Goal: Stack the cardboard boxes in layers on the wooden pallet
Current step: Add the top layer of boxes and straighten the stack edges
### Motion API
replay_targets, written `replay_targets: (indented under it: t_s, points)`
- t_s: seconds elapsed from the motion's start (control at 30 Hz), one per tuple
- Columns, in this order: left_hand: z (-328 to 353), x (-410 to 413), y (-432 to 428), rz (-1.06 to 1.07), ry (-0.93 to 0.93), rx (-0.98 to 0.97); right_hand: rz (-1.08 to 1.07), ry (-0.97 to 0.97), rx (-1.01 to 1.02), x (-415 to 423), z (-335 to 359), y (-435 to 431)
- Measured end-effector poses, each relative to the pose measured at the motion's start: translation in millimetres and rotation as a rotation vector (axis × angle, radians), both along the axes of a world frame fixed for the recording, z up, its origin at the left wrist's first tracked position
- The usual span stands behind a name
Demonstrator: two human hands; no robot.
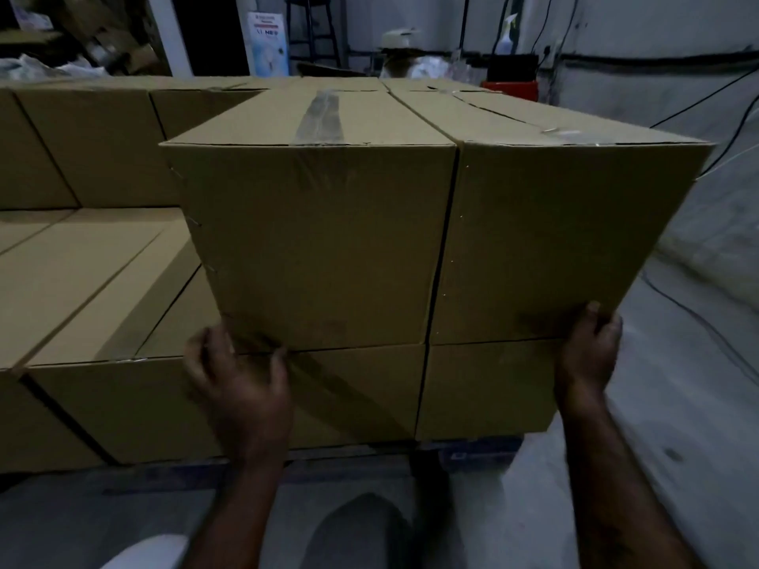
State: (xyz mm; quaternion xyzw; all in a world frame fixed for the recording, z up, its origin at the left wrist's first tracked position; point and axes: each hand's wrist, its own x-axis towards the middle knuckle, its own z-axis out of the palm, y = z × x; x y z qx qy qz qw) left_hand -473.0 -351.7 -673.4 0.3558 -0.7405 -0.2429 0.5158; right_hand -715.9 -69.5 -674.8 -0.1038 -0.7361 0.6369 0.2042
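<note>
— Grip entries, head view: left hand point(242, 379)?
— Clamped on the lower left corner of the left upper box point(316, 232): thumb on the front face, fingers curled past the left edge. Blurred; finer detail cannot be told.
— And the right hand point(591, 351)?
— Clamped on the lower right corner of the right upper box point(546, 240): thumb on the front face, fingers wrapped round the right edge.
— Position of the two boxes?
— Second layer, front row, side by side, meeting along a dark seam. Both upright, both taped on top; clear tape runs down the middle of the left one. Each rests on a lower box point(361, 388) of the first layer.
— Other stock?
— Item: back row point(94, 137) of second-layer boxes, behind and to the left. Item: first-layer box tops point(82, 277), exposed at front left, one step lower.
— And the pallet point(480, 450)?
— Dark strip showing under the first layer, on the concrete floor point(677, 404). Material cannot be told in this light.
— Surroundings?
— Item: dark stool point(312, 30) in the background. Item: white poster point(267, 39) just left of it. Item: red-and-black object point(511, 90) behind the right upper box. Item: black cables point(698, 101) along the wall and floor at right. Item: person's knee point(361, 527) at the bottom edge, between the forearms.
</note>
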Motion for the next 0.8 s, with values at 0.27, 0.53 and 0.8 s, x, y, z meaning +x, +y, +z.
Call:
replay_targets:
  t_s: [0.27, 0.53, 0.8]
  points:
    - [-15.5, -45.7, 74.0, -0.509, -0.106, -0.372, -0.013, 0.0, -0.053, 1.9, 0.8, -5.7]
    - [124.4, -91.9, 80.8, -0.425, 0.01, -0.871, 0.075, 0.07, 0.022, 13.5, -3.2, -8.5]
    - [191.3, -119.0, 68.8, -0.357, -0.145, -0.93, 0.175, 0.009, 0.141, 22.2, -7.6, -4.4]
